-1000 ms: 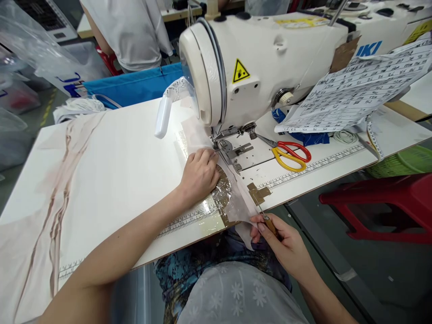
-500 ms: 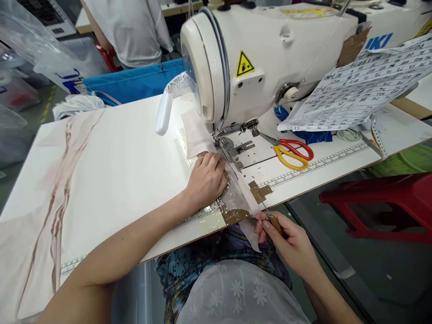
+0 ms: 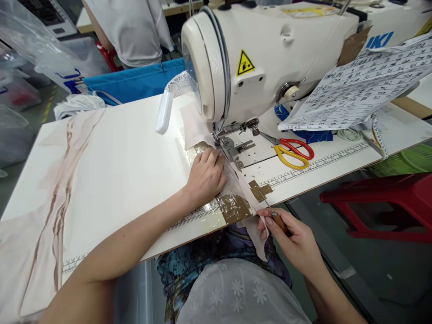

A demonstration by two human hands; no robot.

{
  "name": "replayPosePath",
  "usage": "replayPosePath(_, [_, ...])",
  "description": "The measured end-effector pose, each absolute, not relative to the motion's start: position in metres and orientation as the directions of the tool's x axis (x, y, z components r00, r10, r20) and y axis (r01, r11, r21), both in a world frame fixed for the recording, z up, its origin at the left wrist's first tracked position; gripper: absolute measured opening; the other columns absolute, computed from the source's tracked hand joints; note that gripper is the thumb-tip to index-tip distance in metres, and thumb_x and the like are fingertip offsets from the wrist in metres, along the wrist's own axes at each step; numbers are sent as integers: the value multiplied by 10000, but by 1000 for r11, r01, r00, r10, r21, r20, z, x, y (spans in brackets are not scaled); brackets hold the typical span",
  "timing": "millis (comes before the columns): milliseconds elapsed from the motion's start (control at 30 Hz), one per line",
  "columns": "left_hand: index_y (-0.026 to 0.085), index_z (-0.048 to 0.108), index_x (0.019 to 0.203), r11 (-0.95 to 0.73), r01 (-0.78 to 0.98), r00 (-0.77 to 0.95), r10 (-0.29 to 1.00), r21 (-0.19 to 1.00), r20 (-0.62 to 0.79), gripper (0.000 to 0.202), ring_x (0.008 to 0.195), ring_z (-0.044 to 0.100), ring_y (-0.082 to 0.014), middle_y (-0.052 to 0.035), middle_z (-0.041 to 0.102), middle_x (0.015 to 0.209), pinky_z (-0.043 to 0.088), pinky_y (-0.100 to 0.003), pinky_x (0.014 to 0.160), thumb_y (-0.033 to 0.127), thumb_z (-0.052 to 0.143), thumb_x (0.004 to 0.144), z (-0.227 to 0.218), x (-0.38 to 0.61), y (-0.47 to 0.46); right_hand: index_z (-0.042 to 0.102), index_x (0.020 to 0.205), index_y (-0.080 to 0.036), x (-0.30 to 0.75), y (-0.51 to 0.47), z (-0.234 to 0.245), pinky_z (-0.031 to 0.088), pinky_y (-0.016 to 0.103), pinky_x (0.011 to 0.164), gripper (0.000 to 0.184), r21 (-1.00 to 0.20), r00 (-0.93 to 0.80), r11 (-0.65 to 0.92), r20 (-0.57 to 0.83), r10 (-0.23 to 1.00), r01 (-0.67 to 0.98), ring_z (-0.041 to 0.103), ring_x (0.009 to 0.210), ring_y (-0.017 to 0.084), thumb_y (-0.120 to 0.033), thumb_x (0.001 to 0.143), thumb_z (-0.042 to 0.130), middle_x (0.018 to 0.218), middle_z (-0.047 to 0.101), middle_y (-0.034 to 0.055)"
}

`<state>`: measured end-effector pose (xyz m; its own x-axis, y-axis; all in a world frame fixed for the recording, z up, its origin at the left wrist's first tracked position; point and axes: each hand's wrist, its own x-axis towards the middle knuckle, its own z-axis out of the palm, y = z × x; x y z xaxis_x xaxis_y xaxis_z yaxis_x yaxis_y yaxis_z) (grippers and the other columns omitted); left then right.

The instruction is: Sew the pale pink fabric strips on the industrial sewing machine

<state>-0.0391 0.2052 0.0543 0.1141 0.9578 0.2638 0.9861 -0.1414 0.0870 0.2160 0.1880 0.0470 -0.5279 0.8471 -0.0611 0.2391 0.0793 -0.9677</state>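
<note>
A strip of thin pale pink fabric (image 3: 247,189) runs from the sewing machine's presser foot (image 3: 219,140) toward me, and its end hangs over the table's front edge. My left hand (image 3: 205,175) lies just in front of the foot, fingers curled together and pressing on the fabric. At the table edge, my right hand (image 3: 290,234) is closed round the wooden handle of an awl (image 3: 277,220), its metal spike pointing up and away over the tabletop. The same hand's fingertips pinch the fabric's edge. My left fingertips are partly hidden against the cloth.
Scissors (image 3: 293,153) with red and yellow handles lie right of the needle area. More pink fabric (image 3: 47,211) covers the table's left end. A printed sheet (image 3: 367,85) leans at right, above a red stool (image 3: 381,207). Beyond a blue cloth (image 3: 135,81) is another person (image 3: 131,31).
The fabric behind the foot has shifted, baring more brown tape. My right hand has moved slightly right with the awl and fabric edge, and the hanging end reaches lower. My left hand barely moved.
</note>
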Motion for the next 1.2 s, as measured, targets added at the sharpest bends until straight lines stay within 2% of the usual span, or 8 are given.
replayPosePath(233, [81,611,1201,-125,984,83,950,124,302,345,1165,508,-319,-176,568,1243,492,-462,947,212,411,951,49,-44,210,664,1059,-226,218,190,57,558,242,577,188,-945,-576,254,93,812,207,691,627,160,-285,990,499,731,725,21])
replayPosePath(433, [91,620,1143,-134,982,85,942,133,324,314,1013,563,-270,-164,604,1131,542,-394,835,147,354,987,47,-50,221,716,1072,-291,207,201,96,434,218,449,224,-809,-575,548,350,740,213,528,463,93,-175,932,586,768,731,-28])
replayPosePath(567, [105,635,1063,-96,994,81,961,45,266,355,905,578,-268,-169,629,1006,547,-375,704,87,290,982,49,-52,234,741,1038,-316,198,208,121,395,232,444,210,-799,-495,569,422,760,192,526,498,95,-179,917,638,793,740,-41])
replayPosePath(700, [86,637,1043,-87,996,90,964,-23,248,405,887,575,-268,-186,641,988,527,-355,637,22,248,952,50,-52,241,762,986,-307,196,209,127,365,247,437,159,-816,-394,554,461,795,164,518,524,108,-204,904,675,783,736,-41])
replayPosePath(833, [114,648,984,-77,994,46,940,79,338,351,881,570,-251,-164,652,998,503,-340,622,52,303,960,42,-58,242,757,976,-287,204,211,121,391,225,476,154,-845,-448,492,365,817,210,550,579,101,-187,904,664,821,739,-37])
replayPosePath(1033, [165,645,833,-113,942,-40,896,315,442,169,863,583,-214,-92,654,929,489,-311,641,210,520,937,36,-71,241,662,1117,-196,194,218,103,435,219,505,204,-789,-717,527,166,677,315,572,519,107,-246,974,526,755,697,-12])
replayPosePath(1100, [178,627,771,-144,911,-53,888,387,457,167,819,590,-193,-67,654,869,495,-303,650,213,548,913,38,-76,241,624,1127,-159,183,219,94,419,220,494,229,-758,-724,547,148,673,354,557,480,108,-266,1002,464,697,673,-16])
replayPosePath(1200, [194,603,719,-164,851,-83,895,498,438,184,778,605,-171,-39,662,826,504,-295,661,226,557,894,41,-83,242,586,1148,-115,165,223,76,355,236,452,288,-645,-654,610,219,725,460,538,439,124,-304,1012,418,654,666,-4])
